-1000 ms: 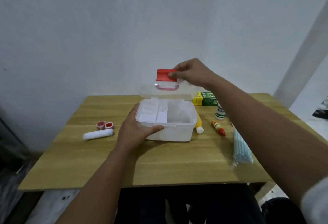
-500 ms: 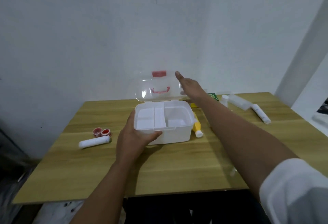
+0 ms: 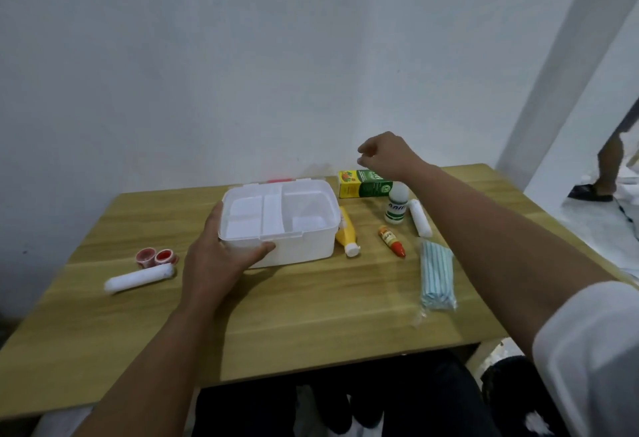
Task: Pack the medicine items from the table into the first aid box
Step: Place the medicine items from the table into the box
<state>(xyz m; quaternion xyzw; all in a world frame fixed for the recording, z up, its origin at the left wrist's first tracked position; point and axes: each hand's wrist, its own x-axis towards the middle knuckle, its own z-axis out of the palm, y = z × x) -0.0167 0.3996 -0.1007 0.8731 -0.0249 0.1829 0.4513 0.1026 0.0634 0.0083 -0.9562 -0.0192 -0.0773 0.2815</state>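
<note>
white box, blue-striped masks

Light even and diffuse, moderately bright; source not visible. Soft, weak shadow under the left hand on the wooden table, and a faint one beside the white box. Mild sheen on the tabletop near the mask packet. Box interior washed out, little detail. Overall image slightly soft. Wide-angle bending at edges: table sides splay, forearms stretch large toward lower corners. Space below the table is dark.
</note>
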